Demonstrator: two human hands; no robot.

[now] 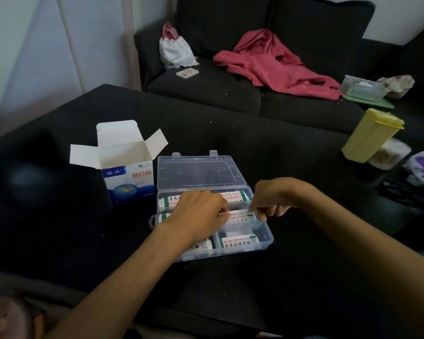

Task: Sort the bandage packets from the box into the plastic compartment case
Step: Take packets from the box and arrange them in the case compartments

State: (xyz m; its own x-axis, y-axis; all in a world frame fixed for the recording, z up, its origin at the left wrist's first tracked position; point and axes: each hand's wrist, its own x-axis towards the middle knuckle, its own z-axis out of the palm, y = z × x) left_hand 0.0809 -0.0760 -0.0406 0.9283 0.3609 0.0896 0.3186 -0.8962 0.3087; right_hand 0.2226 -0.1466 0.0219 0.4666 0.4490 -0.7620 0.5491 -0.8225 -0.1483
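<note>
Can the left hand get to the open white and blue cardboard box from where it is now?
Probably yes. The left hand pinches a packet over the clear plastic compartment case, and the white and blue cardboard box stands just left, nothing between.

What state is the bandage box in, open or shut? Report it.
Open. The bandage box stands upright left of the plastic case, its top flaps spread outward. Whether packets remain inside cannot be told.

We count one open cardboard box [127, 167], one clear plastic case [264, 237], two hands, and at least five stacks of bandage packets [239, 242] inside.
</note>
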